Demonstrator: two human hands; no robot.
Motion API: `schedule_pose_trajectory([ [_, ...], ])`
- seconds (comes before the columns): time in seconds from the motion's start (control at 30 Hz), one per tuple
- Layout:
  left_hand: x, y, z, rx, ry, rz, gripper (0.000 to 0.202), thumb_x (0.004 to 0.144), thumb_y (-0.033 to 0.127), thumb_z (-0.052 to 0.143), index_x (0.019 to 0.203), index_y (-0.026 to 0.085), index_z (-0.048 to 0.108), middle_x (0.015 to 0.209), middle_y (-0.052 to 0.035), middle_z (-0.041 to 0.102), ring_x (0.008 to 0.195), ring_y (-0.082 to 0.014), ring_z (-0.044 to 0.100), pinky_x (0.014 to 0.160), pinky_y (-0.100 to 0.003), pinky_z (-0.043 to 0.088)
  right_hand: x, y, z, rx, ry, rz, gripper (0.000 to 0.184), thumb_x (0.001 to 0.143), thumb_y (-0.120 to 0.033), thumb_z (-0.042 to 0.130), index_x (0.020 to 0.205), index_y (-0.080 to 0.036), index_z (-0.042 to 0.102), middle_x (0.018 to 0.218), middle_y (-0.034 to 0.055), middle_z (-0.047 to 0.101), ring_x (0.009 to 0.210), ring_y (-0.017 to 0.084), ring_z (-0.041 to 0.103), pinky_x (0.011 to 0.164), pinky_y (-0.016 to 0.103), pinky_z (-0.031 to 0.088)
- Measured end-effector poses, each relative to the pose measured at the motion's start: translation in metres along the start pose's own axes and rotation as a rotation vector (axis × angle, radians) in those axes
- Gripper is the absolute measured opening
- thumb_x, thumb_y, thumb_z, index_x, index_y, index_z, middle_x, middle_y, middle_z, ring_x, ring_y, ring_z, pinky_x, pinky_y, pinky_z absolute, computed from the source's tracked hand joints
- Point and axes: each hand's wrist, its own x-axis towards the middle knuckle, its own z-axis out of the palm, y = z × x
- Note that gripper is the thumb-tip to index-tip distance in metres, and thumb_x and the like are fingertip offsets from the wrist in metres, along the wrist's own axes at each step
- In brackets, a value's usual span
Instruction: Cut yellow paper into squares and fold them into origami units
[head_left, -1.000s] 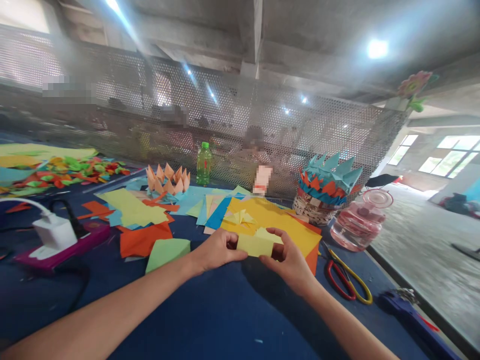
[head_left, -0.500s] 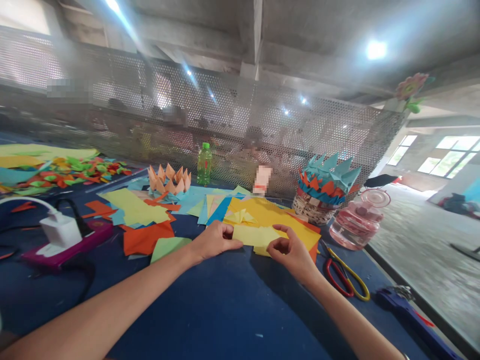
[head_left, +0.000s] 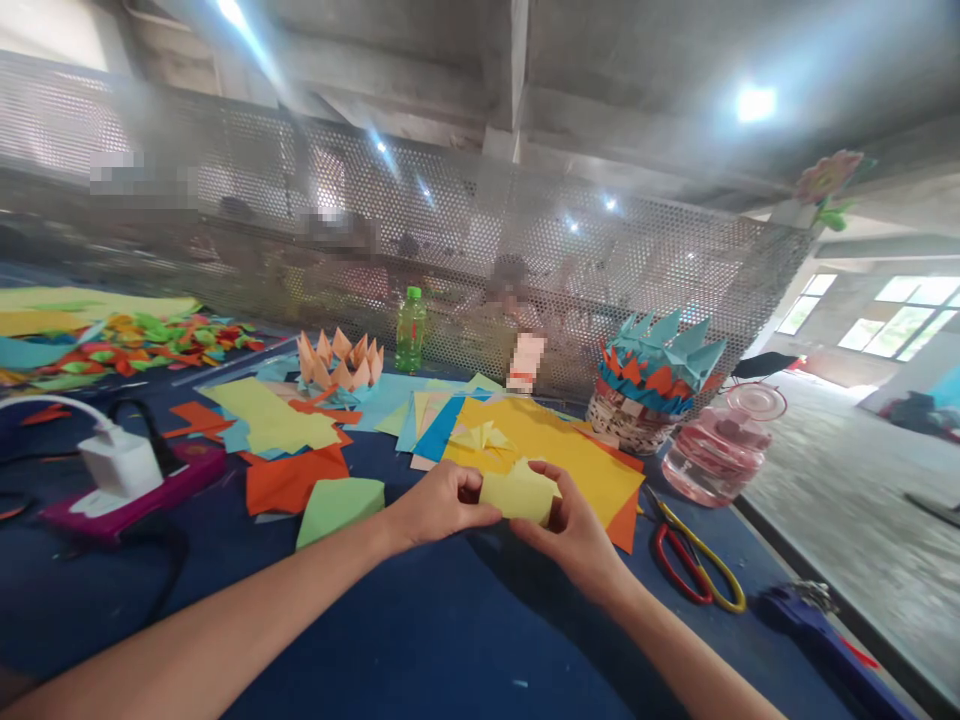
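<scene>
Between my two hands is a small piece of pale yellow paper (head_left: 516, 495), raised a little over the blue table. My left hand (head_left: 442, 505) pinches its left end between thumb and fingers. My right hand (head_left: 566, 520) grips the right end, thumb below and index finger along the top. Just beyond lie large yellow-orange sheets (head_left: 581, 455), with a small folded pale yellow piece (head_left: 484, 437) on them. Left of my hands is a light green sheet (head_left: 341, 505), partly behind my left forearm.
Scissors (head_left: 697, 555) with red and yellow handles lie at right, beside a pink water bottle (head_left: 716, 455) and a folded-paper basket (head_left: 645, 390). Farther back stand a peach paper ring (head_left: 341, 362) and a green bottle (head_left: 410, 330). A purple power strip (head_left: 135, 490) sits left.
My hands have come slightly nearer and lower with the pale yellow paper. My right hand has closed in on its right end, and the paper's right side now looks bent.
</scene>
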Motion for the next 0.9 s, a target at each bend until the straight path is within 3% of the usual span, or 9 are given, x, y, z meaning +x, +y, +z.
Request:
schedule_pose_trajectory([
  [0.27,-0.001,0.001,0.008,-0.054,-0.055,-0.004,0.023,0.065,0.034,0.064,0.061,0.014,0.052,0.057,0.0051,0.04,0.056,-0.009,0.034,0.051,-0.022,0.024,-0.003,0.001,0.001,-0.205,0.051,-0.045,0.061,0.072,-0.028,0.069,0.124,-0.021,0.038,0.09,0.0011,0.057,0.074,0.014,0.054,0.062,0.023,0.045],
  [0.57,0.0,0.004,-0.001,0.109,-0.016,0.023,0.026,0.068,0.034,0.063,0.056,0.016,0.048,0.055,0.0046,0.042,0.058,-0.0106,0.037,0.054,-0.023,0.028,0.0,-0.003,-0.005,-0.255,0.043,-0.062,0.059,0.071,-0.027,0.068,0.123,-0.024,0.04,0.092,0.0015,0.059,0.075,0.016,0.055,0.064,0.025,0.046],
  [0.9,0.0,0.007,-0.004,0.148,0.015,0.024,0.022,0.068,0.033,0.064,0.058,0.015,0.055,0.056,0.0043,0.047,0.057,-0.0106,0.041,0.055,-0.023,0.03,0.004,0.004,-0.012,-0.278,0.05,-0.078,0.059,0.072,-0.027,0.068,0.124,-0.021,0.041,0.096,0.0034,0.059,0.079,0.016,0.056,0.067,0.026,0.047],
])
